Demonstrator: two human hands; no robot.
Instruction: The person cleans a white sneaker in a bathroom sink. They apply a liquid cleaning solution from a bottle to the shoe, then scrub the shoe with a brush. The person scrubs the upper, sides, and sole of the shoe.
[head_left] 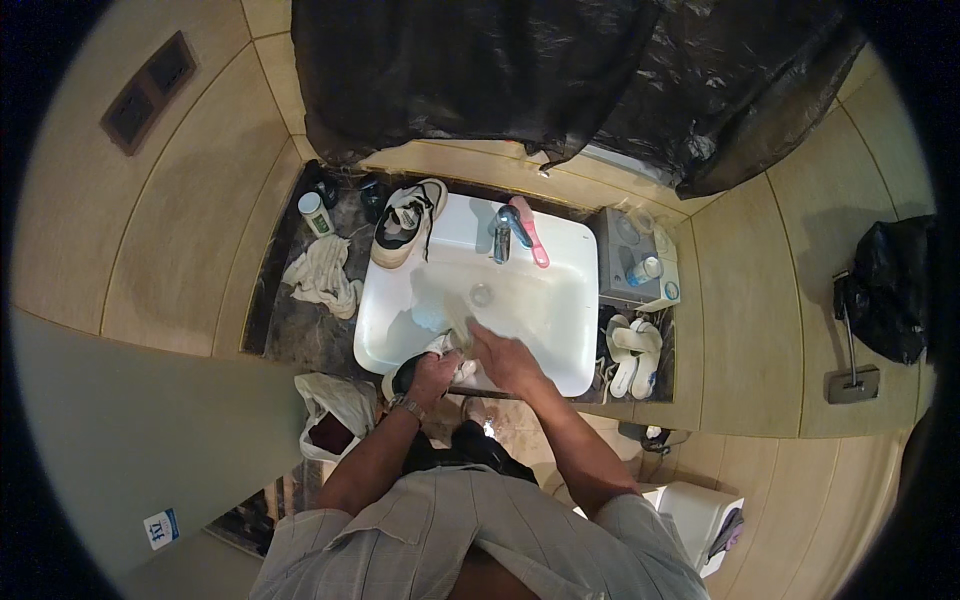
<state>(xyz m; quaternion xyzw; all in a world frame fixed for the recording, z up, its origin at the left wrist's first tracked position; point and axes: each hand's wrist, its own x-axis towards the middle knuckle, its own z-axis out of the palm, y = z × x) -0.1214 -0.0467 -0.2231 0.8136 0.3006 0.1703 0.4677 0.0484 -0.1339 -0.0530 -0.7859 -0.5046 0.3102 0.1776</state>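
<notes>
At the front rim of the white sink (580, 290), my left hand (433, 380) is closed on a black and white shoe (403, 380), which my wrist and fingers partly cover. My right hand (508, 362) reaches over the basin beside it, fingers curled round a pale, blurred thing (459, 322) whose kind I cannot make out. Bluish-white suds (430, 312) lie in the basin near the shoe. A matching shoe (408, 225) stands on the back left corner of the sink. By the tap (502, 240), a pink brush (530, 235) lies on the back ledge.
Left of the sink are a crumpled white cloth (322, 275) and a white jar (315, 213). A grey box (620, 250) and white sandals (635, 355) stand on the right. Below the counter at left hangs a white bag (335, 400). Black plastic sheeting (480, 80) covers the back wall.
</notes>
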